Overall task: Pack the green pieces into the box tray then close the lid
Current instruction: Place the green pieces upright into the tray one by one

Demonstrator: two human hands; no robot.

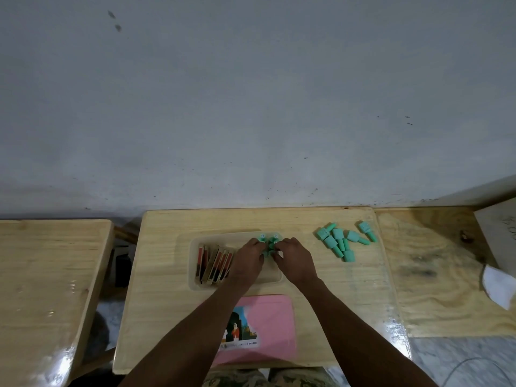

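Note:
A clear box tray (195,280) lies on the middle wooden table. Several green pieces (269,241) stand in its far right part. My left hand (248,258) and my right hand (293,258) are both over the tray, fingertips closed around those green pieces. A loose heap of several green pieces (342,241) lies on the table to the right of the tray. The pink lid (268,325) with a picture label lies flat near the table's front edge, partly under my forearms.
Flat wooden and red tiles (213,263) stand on edge in the tray's left part. Another wooden table (42,275) stands to the left, a plywood surface (435,269) to the right with white paper (498,283) on it. A grey wall rises behind.

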